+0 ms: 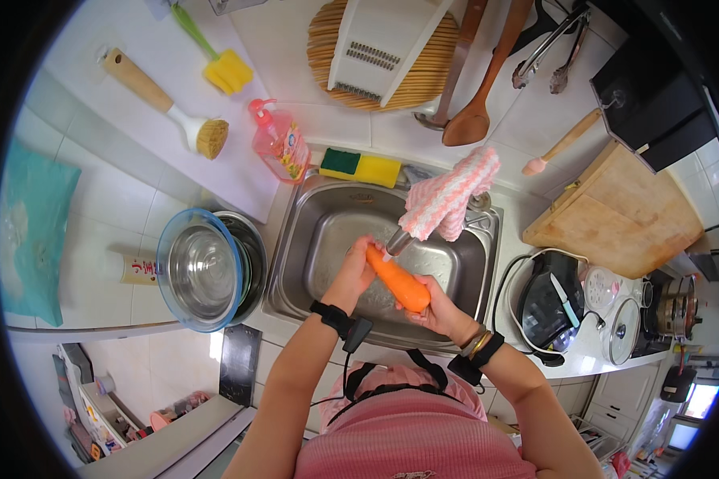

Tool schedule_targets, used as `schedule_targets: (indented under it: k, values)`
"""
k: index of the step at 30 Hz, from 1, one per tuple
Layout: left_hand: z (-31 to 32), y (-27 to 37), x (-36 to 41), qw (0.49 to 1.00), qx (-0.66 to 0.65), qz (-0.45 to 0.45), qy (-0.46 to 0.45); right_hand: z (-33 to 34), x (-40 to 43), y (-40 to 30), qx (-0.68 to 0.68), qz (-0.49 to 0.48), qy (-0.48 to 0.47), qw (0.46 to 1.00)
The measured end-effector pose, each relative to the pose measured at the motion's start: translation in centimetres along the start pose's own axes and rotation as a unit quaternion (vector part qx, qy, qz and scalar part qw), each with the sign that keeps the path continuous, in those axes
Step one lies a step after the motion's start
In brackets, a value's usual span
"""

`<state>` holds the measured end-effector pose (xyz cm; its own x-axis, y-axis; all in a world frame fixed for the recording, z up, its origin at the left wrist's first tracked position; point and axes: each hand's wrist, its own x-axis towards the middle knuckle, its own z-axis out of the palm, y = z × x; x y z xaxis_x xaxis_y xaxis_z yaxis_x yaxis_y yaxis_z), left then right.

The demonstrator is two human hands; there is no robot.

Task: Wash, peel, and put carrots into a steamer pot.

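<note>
A large orange carrot (398, 280) is held slantwise over the stainless steel sink (329, 239). Its far upper end rests in my left hand (358, 269), and my right hand (438, 306) grips its thicker near end. Directly above the carrot is the tip of the metal faucet spout (399, 242), with water running onto the carrot's surface. A pink-and-white striped cloth (443, 197) drapes over the faucet and hides most of it. Parts of my fingers are hidden behind the carrot.
Left of the sink, a glass bowl (166, 269) sits on stacked dishes. Behind it stand a soap pump bottle (280, 146) and a yellow-green sponge (359, 167). To the right are a black appliance (533, 299) bearing a paring knife (566, 302), a glass lid (623, 329) and a wooden cutting board (629, 203).
</note>
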<state>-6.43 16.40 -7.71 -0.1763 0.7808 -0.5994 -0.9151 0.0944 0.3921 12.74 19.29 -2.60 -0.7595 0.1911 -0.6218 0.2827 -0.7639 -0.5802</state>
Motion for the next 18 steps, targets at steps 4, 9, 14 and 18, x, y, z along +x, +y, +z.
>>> schedule_targets:
  k: [4,9,14,18]
  values:
    - [0.7,-0.1,0.1,1.0,0.005,-0.002,-0.012,-0.6,-0.3,-0.1,0.152,0.039,-0.063,0.986]
    - [-1.9,-1.7,1.8,0.989,0.105,0.07,0.075,1.7,-0.6,1.3,-0.48,-0.187,0.187,0.837]
    - [-1.9,-3.7,1.9,0.95,0.19,0.16,0.189,1.6,-0.7,1.2,-0.743,-0.285,0.265,0.544]
    - [-1.9,-2.4,0.7,0.974,0.172,0.096,0.115,1.4,-0.4,1.6,-0.59,-0.302,0.211,0.718]
